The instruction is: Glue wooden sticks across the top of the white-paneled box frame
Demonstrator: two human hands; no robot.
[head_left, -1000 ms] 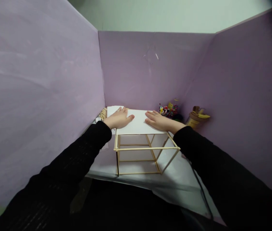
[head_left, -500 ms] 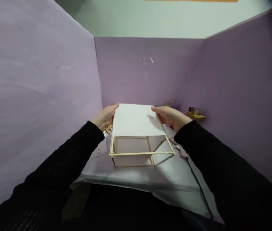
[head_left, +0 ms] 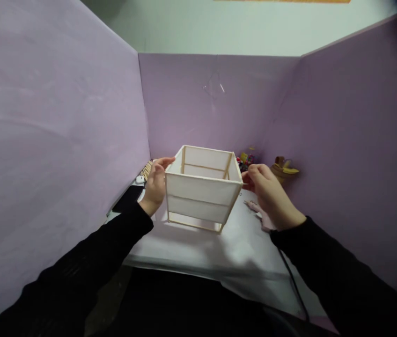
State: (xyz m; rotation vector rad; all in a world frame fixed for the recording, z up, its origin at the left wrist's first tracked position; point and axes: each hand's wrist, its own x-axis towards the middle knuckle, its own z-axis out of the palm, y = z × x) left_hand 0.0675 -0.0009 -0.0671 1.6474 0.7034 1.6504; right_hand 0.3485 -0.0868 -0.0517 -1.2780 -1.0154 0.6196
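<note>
Between my hands is a box-shaped frame of thin wooden sticks with white panels [head_left: 198, 189], like a lantern frame. Its open top faces up and towards me, and a gap shows between the sticks along the lower front. My left hand [head_left: 155, 183] holds its left side, with the fingertips at the upper left edge. At the near right upper corner, my right hand [head_left: 263, 185] has its fingers bent together against the frame; the exact contact is partly hidden. The frame is tilted above the white-covered table [head_left: 184, 245].
Left of the frame are a bundle of wooden sticks [head_left: 146, 169], a small white block [head_left: 140, 179] and a flat black device [head_left: 127, 199]. On the right lies a pink glue gun [head_left: 266, 222] with a black cable [head_left: 294, 281]. Lilac panels [head_left: 198, 107] enclose the table.
The frame has been turned so its open top now faces up, where a white panel was before. My right hand has shifted from the far right edge to the near right corner.
</note>
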